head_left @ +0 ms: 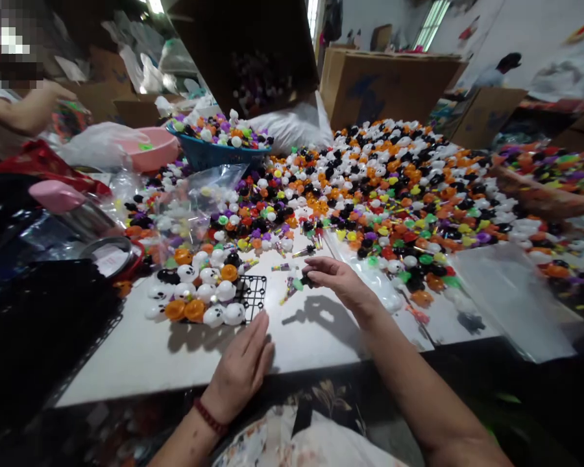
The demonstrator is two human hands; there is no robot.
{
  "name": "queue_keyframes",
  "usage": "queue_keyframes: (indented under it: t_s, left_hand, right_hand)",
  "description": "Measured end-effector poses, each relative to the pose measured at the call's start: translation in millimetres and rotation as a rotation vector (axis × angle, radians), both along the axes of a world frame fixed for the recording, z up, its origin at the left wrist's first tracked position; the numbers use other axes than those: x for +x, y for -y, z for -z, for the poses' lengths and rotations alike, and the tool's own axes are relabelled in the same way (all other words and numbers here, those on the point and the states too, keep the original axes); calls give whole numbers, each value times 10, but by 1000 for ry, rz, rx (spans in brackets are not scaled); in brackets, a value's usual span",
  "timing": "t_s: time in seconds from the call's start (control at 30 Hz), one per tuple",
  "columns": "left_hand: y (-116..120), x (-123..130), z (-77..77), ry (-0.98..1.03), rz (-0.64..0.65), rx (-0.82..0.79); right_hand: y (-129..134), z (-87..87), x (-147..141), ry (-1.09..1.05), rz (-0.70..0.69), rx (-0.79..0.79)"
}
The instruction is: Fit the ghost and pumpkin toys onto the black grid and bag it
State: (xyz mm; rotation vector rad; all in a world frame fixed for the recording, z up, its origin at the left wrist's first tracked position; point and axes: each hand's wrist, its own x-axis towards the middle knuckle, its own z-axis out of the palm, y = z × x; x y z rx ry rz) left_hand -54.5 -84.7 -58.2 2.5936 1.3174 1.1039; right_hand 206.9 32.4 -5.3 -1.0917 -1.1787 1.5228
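Observation:
A black grid rack (pixel 254 292) lies on the white table. Its left part is filled with small plastic heads, among them a white ghost head (pixel 234 314) and an orange pumpkin head (pixel 194 310). Just below the rack's right corner is my left hand (pixel 241 370), its fingers stretched out together, holding nothing. To the right, my right hand (pixel 331 277) is raised over the table with thumb and fingers pinching a small black figure (pixel 306 277). Next to that figure is a thin tube with multicoloured bits (pixel 288 290) and a green piece at its end; whether they touch I cannot tell.
Behind my hands spreads a large heap of small Halloween figures (pixel 394 175). A blue basin (pixel 214 155) full of them stands at the back, under a tilted box (pixel 253 52). Black racks (pixel 39 324) are piled left; clear bags (pixel 511 298) lie right. Other people work nearby.

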Motion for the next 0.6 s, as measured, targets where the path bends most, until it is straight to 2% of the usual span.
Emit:
queue_keyframes:
  t_s: [0.1,0.2,0.27,0.33,0.4,0.47,0.53,0.6]
  left_hand:
    - [-110,294,-79,118,-55,-207]
    - [-171,477,-95,270,-96,-493]
    - [-165,539,-87,382,-134,-704]
    - [-146,572,-71,530,-205,-841]
    - [-137,591,-53,664,-273,-869]
    - [-142,599,-48,729,-304,-840]
    - [-146,585,-64,716,-330,-827]
    - [-127,530,-110,637,-355,-851]
  right_hand:
    - [214,-58,-87,-38,-96,-47]
    - [294,-44,-187,-78,-153,-60]
    - [324,19,-279,-75,-114,-27]
    - [372,112,-398,24,-21,17]
    - [446,211,-530,241,43,62]
    - [522,295,-652,443,9,108]
    - [565,351,-743,514,-68,148]
    - [553,373,-806,490,-136,152]
